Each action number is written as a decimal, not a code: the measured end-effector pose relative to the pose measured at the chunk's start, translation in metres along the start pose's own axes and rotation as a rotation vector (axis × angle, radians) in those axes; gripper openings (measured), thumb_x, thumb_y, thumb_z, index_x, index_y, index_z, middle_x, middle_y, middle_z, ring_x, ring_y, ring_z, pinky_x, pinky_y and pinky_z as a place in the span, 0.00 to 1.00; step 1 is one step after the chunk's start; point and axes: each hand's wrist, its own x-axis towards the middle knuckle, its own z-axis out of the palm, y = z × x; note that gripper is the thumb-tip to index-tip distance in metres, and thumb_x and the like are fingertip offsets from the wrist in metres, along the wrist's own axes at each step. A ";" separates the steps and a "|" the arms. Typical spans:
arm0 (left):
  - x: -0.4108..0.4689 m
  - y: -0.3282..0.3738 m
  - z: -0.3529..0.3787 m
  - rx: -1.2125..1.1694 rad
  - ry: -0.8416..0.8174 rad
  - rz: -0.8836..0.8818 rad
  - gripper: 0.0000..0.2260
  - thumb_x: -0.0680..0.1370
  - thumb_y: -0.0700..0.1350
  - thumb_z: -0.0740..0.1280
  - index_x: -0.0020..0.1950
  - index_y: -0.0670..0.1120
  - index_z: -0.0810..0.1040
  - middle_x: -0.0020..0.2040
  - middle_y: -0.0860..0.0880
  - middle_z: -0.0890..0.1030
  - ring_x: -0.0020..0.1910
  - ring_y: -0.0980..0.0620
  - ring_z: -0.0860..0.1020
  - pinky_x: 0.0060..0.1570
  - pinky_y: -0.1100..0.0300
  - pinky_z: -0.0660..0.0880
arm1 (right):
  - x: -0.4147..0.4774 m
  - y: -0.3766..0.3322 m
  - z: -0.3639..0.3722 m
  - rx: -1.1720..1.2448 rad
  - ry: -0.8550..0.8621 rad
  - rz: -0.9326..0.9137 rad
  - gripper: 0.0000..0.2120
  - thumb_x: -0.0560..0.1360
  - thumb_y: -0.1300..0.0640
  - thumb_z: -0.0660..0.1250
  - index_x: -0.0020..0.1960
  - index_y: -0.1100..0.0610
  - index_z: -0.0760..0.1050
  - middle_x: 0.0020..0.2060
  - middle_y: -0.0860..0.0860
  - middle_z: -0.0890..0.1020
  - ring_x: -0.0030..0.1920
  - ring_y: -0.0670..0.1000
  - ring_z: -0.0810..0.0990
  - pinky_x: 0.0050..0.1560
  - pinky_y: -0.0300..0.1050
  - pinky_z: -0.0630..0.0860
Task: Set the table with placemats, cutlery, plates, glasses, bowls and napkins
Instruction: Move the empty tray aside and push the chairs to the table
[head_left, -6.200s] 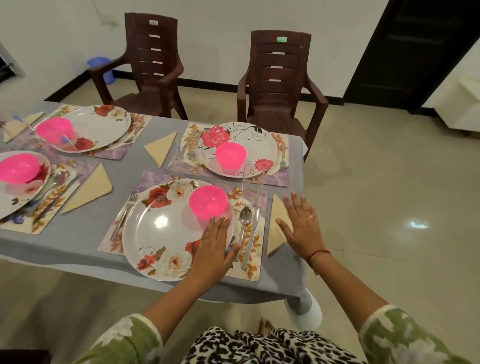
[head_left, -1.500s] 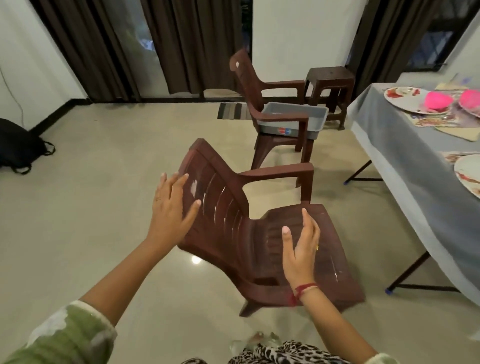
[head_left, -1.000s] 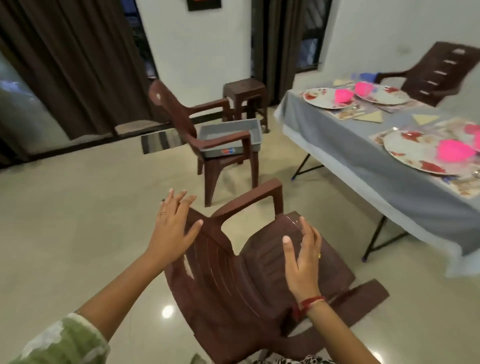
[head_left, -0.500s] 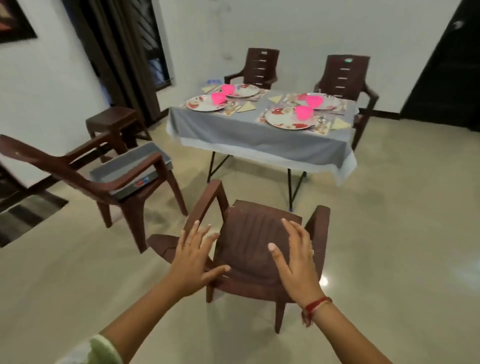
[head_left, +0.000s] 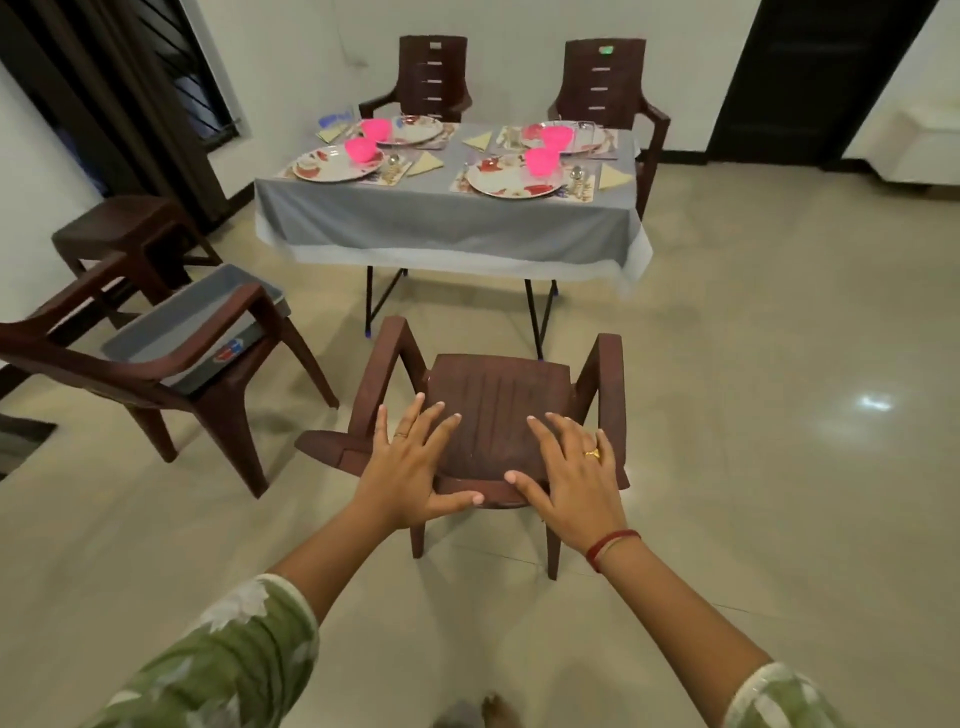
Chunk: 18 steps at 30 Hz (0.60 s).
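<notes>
My left hand (head_left: 410, 470) and right hand (head_left: 569, 475) are spread flat and wide, each grip holding nothing, over the brown chair (head_left: 493, 405). The plates (head_left: 511, 179) sit far ahead on the counter (head_left: 447, 218).

Place: dining room of a home
Evidence: cloth-covered desk (head_left: 447, 228) laid with floral plates (head_left: 511, 179), brown plastic chairs (head_left: 498, 410), tiled floor (head_left: 779, 415), curtained window (head_left: 202, 98)

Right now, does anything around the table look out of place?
Yes. The chair at left holds a grey tray on its seat and stands turned away from the table. The four place settings look orderly.
</notes>
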 end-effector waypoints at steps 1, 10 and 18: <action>0.001 0.000 0.000 -0.009 0.022 -0.003 0.47 0.66 0.79 0.47 0.74 0.49 0.64 0.75 0.46 0.63 0.76 0.45 0.52 0.70 0.33 0.45 | 0.002 0.000 0.001 -0.046 0.008 -0.001 0.34 0.75 0.31 0.45 0.72 0.50 0.63 0.69 0.52 0.69 0.69 0.54 0.67 0.70 0.61 0.57; 0.057 -0.043 0.006 -0.036 0.079 -0.021 0.48 0.65 0.80 0.48 0.74 0.49 0.63 0.76 0.45 0.60 0.77 0.44 0.50 0.70 0.33 0.43 | 0.070 -0.004 0.020 -0.104 0.017 0.006 0.32 0.75 0.31 0.48 0.70 0.50 0.66 0.66 0.51 0.72 0.67 0.53 0.70 0.69 0.59 0.62; 0.169 -0.107 0.010 -0.040 0.074 0.024 0.49 0.65 0.80 0.48 0.76 0.50 0.58 0.77 0.47 0.56 0.77 0.47 0.43 0.71 0.36 0.38 | 0.192 0.006 0.040 -0.137 0.006 0.109 0.33 0.75 0.32 0.45 0.71 0.50 0.64 0.69 0.53 0.69 0.70 0.55 0.68 0.70 0.60 0.58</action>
